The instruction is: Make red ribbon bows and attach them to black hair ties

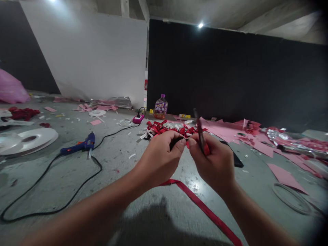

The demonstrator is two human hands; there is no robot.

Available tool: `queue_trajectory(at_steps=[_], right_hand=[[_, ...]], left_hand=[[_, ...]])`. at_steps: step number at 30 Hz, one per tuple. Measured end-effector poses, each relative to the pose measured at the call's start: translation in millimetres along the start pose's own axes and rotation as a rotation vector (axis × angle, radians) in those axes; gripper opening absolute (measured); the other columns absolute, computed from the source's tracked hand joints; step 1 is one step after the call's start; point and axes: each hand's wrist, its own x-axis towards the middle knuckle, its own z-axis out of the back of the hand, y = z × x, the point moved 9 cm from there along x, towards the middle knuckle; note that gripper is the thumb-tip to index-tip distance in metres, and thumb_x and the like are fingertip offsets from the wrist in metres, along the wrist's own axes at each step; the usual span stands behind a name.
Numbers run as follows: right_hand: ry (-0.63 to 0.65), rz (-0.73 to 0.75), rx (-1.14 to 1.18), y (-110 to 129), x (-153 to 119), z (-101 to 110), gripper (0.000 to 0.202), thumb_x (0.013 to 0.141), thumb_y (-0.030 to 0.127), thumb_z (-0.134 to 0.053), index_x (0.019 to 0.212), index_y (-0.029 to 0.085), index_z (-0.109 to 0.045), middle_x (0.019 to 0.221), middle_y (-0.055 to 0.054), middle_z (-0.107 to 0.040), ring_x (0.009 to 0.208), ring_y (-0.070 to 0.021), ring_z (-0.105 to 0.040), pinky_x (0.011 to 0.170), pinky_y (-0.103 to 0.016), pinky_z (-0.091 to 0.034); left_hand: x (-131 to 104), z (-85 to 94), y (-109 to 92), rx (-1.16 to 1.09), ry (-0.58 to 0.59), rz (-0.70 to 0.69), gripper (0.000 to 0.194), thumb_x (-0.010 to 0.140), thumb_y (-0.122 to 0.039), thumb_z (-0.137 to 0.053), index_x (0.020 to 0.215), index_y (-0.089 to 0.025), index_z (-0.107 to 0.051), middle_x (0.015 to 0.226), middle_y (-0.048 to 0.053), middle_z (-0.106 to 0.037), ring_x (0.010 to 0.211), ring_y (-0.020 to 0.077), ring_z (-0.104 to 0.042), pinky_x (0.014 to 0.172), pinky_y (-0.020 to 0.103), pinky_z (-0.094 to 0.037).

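Note:
My left hand (160, 155) is closed, thumb and forefinger pinching the end of a red ribbon (197, 198). The ribbon comes out below that hand and trails over the floor to the lower right. My right hand (217, 159) is closed around scissors (200, 133) with red handles, their dark blades pointing up. Its thumb and forefinger also pinch at a small red bit, almost touching the left fingertips. What exactly lies between the fingertips is partly hidden. Just beyond both hands is a pile of red ribbon pieces (160, 127).
On the grey floor at left lie a blue glue gun (82, 145) with a looping black cord and a white spool (33, 140). Farther back stand a bottle (161, 107) and a pink power socket (138, 118). Pink paper (222, 130) and clear wrap (279, 136) litter the right.

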Motion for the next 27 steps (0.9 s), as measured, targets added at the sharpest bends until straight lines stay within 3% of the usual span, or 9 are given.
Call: queue_trajectory(at_steps=[2, 6, 11, 15, 19, 27], right_hand=[[0.085, -0.114, 0.165, -9.7, 4.0, -4.4, 0.017, 0.093, 0.030, -0.056, 0.079, 0.020, -0.058, 0.055, 0.006, -0.048, 0.047, -0.0088, -0.043, 0.046, -0.023, -0.035], [0.244, -0.196, 0.411, -17.3, 6.3, -3.6, 0.031, 0.100, 0.044, -0.044, 0.079, 0.022, -0.050, 0.063, 0.004, -0.050, 0.052, -0.0099, -0.047, 0.047, -0.024, -0.037], [0.355, -0.111, 0.310, -1.9, 0.0, 7.9, 0.020, 0.101, 0.041, -0.045, 0.105, 0.024, -0.053, 0.062, 0.006, -0.051, 0.046, -0.0087, -0.048, 0.043, -0.022, -0.037], [0.429, -0.010, 0.148, 18.7, -2.3, 4.0, 0.017, 0.102, 0.032, -0.041, 0.092, 0.022, -0.050, 0.059, 0.006, -0.055, 0.046, -0.0081, -0.051, 0.044, -0.021, -0.038], [0.414, 0.067, 0.068, 30.5, -0.3, 3.8, 0.016, 0.102, 0.029, -0.040, 0.091, 0.022, -0.050, 0.057, 0.006, -0.054, 0.042, -0.0079, -0.048, 0.042, -0.023, -0.035], [0.253, 0.148, -0.130, 38.0, -1.9, 11.9, 0.014, 0.100, 0.028, -0.043, 0.099, 0.020, -0.055, 0.053, 0.007, -0.051, 0.038, -0.0075, -0.047, 0.040, -0.023, -0.033]], left_hand=[[0.2, 1.9, 0.3, -0.068, 0.006, 0.045, 0.022, 0.092, -0.034, -0.051, 0.085, -0.018, -0.064, 0.070, -0.001, -0.060, 0.061, 0.0124, -0.048, 0.056, 0.025, -0.036], [-1.6, 13.2, -3.1, -0.162, -0.067, 0.060, 0.020, 0.092, -0.034, -0.053, 0.084, -0.017, -0.061, 0.063, -0.003, -0.052, 0.056, 0.0098, -0.042, 0.051, 0.023, -0.035], [-6.7, 22.5, -10.1, -0.272, -0.102, 0.029, 0.021, 0.092, -0.035, -0.053, 0.082, -0.018, -0.059, 0.057, -0.005, -0.045, 0.049, 0.0080, -0.035, 0.045, 0.021, -0.029], [-9.3, 28.4, -15.3, -0.315, -0.162, -0.015, 0.017, 0.092, -0.031, -0.055, 0.083, -0.018, -0.060, 0.058, -0.005, -0.048, 0.051, 0.0077, -0.038, 0.046, 0.020, -0.032], [-10.5, 32.2, -17.6, -0.290, -0.222, -0.043, 0.016, 0.090, -0.028, -0.056, 0.081, -0.018, -0.063, 0.061, -0.004, -0.052, 0.054, 0.0078, -0.042, 0.049, 0.019, -0.036], [-14.2, 32.5, -14.6, -0.327, -0.265, -0.028, 0.013, 0.088, -0.028, -0.059, 0.083, -0.017, -0.063, 0.065, -0.003, -0.056, 0.054, 0.0070, -0.041, 0.047, 0.019, -0.034]])
